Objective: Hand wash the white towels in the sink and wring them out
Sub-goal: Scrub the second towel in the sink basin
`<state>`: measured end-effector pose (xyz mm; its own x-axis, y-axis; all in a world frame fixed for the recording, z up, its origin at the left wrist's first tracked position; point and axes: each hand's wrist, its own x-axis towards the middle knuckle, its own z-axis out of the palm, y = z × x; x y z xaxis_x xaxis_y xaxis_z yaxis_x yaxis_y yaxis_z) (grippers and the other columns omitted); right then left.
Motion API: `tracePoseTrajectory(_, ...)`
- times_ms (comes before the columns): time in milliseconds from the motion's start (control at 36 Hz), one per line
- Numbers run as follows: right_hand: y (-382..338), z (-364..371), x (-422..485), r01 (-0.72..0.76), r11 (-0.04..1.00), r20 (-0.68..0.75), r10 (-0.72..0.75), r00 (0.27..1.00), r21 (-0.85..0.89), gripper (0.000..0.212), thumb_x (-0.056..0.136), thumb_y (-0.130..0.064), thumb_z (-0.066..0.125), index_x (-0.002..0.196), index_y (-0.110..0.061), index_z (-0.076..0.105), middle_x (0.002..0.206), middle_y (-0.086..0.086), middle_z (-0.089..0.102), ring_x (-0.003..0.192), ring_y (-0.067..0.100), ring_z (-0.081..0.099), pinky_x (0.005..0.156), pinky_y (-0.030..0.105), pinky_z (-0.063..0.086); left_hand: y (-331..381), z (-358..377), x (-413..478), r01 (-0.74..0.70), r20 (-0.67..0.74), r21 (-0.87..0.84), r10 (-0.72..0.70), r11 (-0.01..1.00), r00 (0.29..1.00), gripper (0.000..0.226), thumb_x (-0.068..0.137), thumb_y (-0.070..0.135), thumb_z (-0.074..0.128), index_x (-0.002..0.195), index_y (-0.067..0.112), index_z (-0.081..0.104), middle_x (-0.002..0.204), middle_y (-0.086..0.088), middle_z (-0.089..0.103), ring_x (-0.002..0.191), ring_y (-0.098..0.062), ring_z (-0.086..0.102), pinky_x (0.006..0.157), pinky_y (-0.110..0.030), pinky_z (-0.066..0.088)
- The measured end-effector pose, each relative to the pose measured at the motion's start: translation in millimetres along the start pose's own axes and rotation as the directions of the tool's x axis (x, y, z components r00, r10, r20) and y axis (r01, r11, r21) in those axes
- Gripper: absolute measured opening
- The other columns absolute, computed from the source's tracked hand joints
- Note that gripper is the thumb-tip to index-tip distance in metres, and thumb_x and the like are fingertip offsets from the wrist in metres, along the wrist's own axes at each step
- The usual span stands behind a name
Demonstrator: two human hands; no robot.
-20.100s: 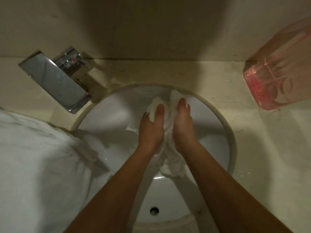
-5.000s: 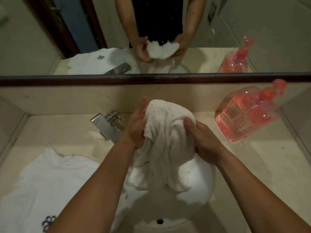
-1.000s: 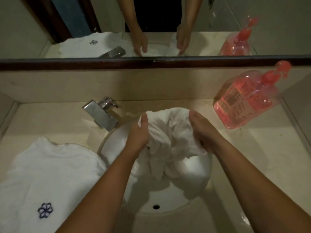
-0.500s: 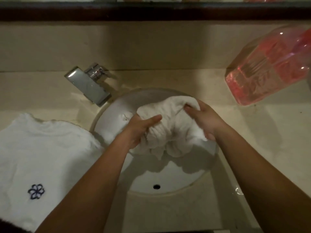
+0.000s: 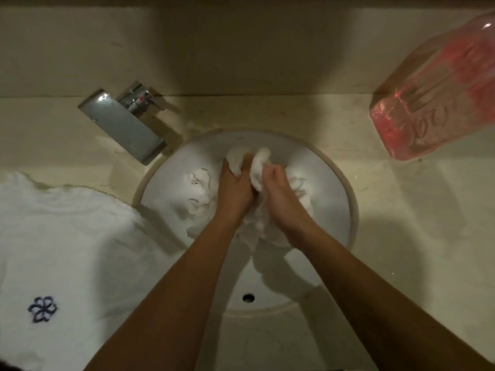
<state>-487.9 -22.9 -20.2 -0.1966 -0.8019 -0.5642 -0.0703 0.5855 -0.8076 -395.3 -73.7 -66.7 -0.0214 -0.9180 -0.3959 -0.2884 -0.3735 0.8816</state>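
White towel (image 5: 260, 164), bunched and crumpled, inside the round white sink (image 5: 348, 202), which is set into the middle of the beige countertop (image 5: 407, 236). The cloth lies toward the far half of the basin, with loose folds spreading to the left of my wrists and below them. My left hand (image 5: 235, 190) has its fingers curled round one gathered wad of the towel; my right hand (image 5: 280, 195) is closed in a fist on a second wad just beside it. The two hands sit close together, knuckles up, with towel pressed between them and two small tufts rising past my fingertips. A small dark hole (image 5: 248, 297) shows in the near wall of the basin, between my forearms. Chrome faucet (image 5: 126, 127) at the far left of the sink, its flat spout angled toward the basin rim. A second white towel (image 5: 69, 236) is spread over the left edge of the countertop, touching the sink rim, with a blue embroidered flower (image 5: 42, 309) near its front. A pink translucent bottle (image 5: 434, 103) stands at the far right corner, well apart from the sink.
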Motion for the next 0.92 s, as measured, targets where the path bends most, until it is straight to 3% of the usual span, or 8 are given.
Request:
tracePoseTrajectory(167, -2, -7, 25, -0.037, 0.998, -0.239, 0.048, 0.97, 0.053, 0.028, 0.115, -0.042, 0.035, 0.121, -0.021, 0.052, 0.121, 0.006, 0.064, 0.104, 0.022, 0.06, 0.085, 0.033, 0.045, 4, 22, -27, 0.047, -0.013, -0.08, -0.048, 0.996, 0.999, 0.035, 0.109, 0.048, 0.05, 0.121, 0.018, 0.064, 0.097, 0.014, 0.069, 0.089, 0.005, 0.065, 0.073, -0.005, 0.048)
tracePoseTrajectory(278, 8, 11, -15, 0.054, 0.998, -0.069, -0.055, 0.996, -0.016, 0.023, 0.115, -0.039, 0.035, 0.109, -0.024, 0.051, 0.102, -0.009, 0.06, 0.086, -0.007, 0.056, 0.079, 0.016, 0.046, 13, 9, -8, 0.041, -0.084, -0.045, -0.044, 0.998, 0.995, 0.033, 0.112, 0.038, 0.047, 0.087, 0.021, 0.058, 0.066, 0.018, 0.062, 0.062, 0.006, 0.058, 0.059, -0.015, 0.042)
tracePoseTrajectory(333, 9, 7, -12, 0.095, 0.994, -0.077, -0.098, 0.992, -0.045, 0.024, 0.116, -0.038, 0.035, 0.11, -0.021, 0.051, 0.099, -0.009, 0.058, 0.083, -0.007, 0.055, 0.073, 0.013, 0.045, 13, 6, -9, 0.043, -0.054, -0.06, -0.047, 0.997, 0.997, 0.033, 0.113, 0.036, 0.046, 0.084, 0.024, 0.058, 0.065, 0.017, 0.063, 0.06, 0.009, 0.06, 0.057, -0.011, 0.042)
tracePoseTrajectory(472, -9, -9, 20, 0.01, 1.0, -0.263, -0.001, 0.965, 0.029, 0.033, 0.116, -0.039, 0.033, 0.122, -0.013, 0.052, 0.107, 0.001, 0.061, 0.102, 0.021, 0.062, 0.086, 0.033, 0.043, 22, 17, -27, 0.072, -0.005, -0.091, -0.073, 0.993, 0.997, 0.048, 0.11, 0.052, 0.045, 0.104, 0.013, 0.074, 0.085, 0.006, 0.074, 0.078, 0.001, 0.071, 0.063, -0.012, 0.05)
tracePoseTrajectory(639, 7, 1, -22, 0.073, 0.996, -0.049, -0.075, 0.996, -0.051, 0.025, 0.116, -0.041, 0.032, 0.12, -0.022, 0.047, 0.104, -0.013, 0.057, 0.091, -0.002, 0.056, 0.072, 0.008, 0.045, 28, 6, -14, 0.104, -0.064, -0.12, -0.113, 0.987, 0.992, 0.042, 0.111, 0.05, 0.044, 0.115, 0.016, 0.067, 0.108, -0.005, 0.075, 0.103, -0.019, 0.071, 0.092, -0.034, 0.057)
tracePoseTrajectory(778, 5, -34, 27, -0.081, 0.991, -0.284, 0.048, 0.958, -0.104, 0.053, 0.114, -0.047, 0.027, 0.124, -0.012, 0.065, 0.115, 0.003, 0.072, 0.11, 0.024, 0.068, 0.096, 0.039, 0.051, 34, 8, -39, 0.149, 0.04, -0.164, -0.144, 0.975, 0.989, 0.046, 0.109, 0.051, 0.046, 0.118, 0.013, 0.071, 0.11, 0.0, 0.077, 0.105, -0.011, 0.073, 0.1, -0.035, 0.059)
tracePoseTrajectory(861, 14, -50, 20, -0.106, 0.992, -0.145, 0.096, 0.985, -0.064, 0.063, 0.105, -0.069, 0.039, 0.131, -0.022, 0.071, 0.125, -0.001, 0.076, 0.117, 0.018, 0.07, 0.109, 0.042, 0.05, 48, -4, -33, 0.168, 0.036, -0.246, -0.164, 0.955, 0.986, 0.035, 0.106, 0.052, 0.052, 0.101, 0.023, 0.07, 0.095, 0.007, 0.077, 0.091, -0.002, 0.074, 0.089, -0.026, 0.061)
tracePoseTrajectory(917, 22, -66, 7, -0.104, 0.993, 0.073, 0.108, 0.991, -0.056, 0.049, 0.099, -0.067, 0.059, 0.13, -0.031, 0.071, 0.124, -0.01, 0.077, 0.116, 0.011, 0.073, 0.107, 0.037, 0.052, 52, -19, -20, 0.198, 0.095, -0.36, -0.175, 0.912, 0.98, 0.04, 0.102, 0.053, 0.06, 0.111, 0.016, 0.071, 0.104, -0.003, 0.08, 0.1, -0.016, 0.077, 0.092, -0.033, 0.063)
